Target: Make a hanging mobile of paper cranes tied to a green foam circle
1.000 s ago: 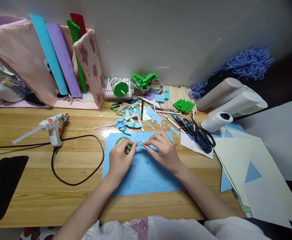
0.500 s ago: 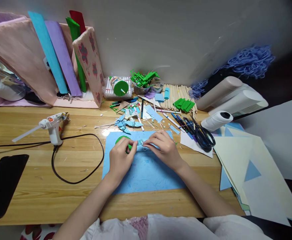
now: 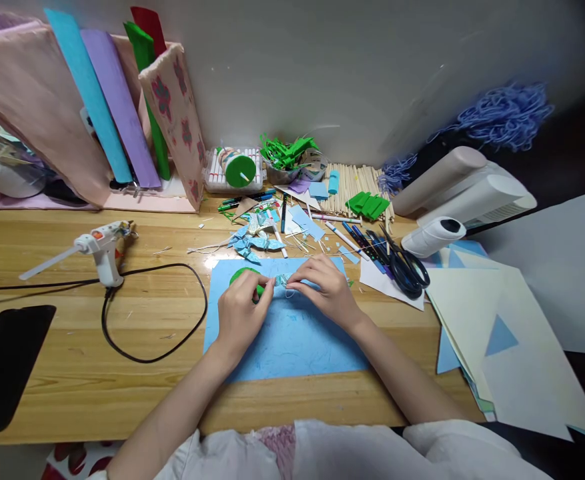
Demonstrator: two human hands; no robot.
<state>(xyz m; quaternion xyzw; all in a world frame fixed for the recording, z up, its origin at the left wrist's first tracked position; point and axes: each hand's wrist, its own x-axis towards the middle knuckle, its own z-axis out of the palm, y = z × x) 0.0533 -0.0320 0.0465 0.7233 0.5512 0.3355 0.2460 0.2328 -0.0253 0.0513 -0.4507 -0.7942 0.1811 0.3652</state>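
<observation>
Between my two hands is a small light-blue patterned paper piece [image 3: 281,281], with a thin thread curling below it. My left hand [image 3: 243,308] pinches its left end between thumb and forefinger. At its right end, my right hand [image 3: 325,293] holds it with closed fingertips. A green paper disc [image 3: 239,274] lies partly hidden behind my left hand. Both hands are over a blue sheet [image 3: 297,350] on the wooden table. Just beyond the sheet lie folded blue patterned paper shapes [image 3: 252,241] with a string trailing left.
A glue gun [image 3: 103,248] and its looped cable are on the left, near a black phone-like slab [image 3: 9,367]. Black scissors [image 3: 402,267], pens and paper scraps lie at the back right. Paper sheets [image 3: 527,373] overhang the right edge. A pink holder [image 3: 172,127] stands back left.
The whole view has shifted slightly. Both hands keep their grip on the small paper piece, with hardly any movement of the fingers.
</observation>
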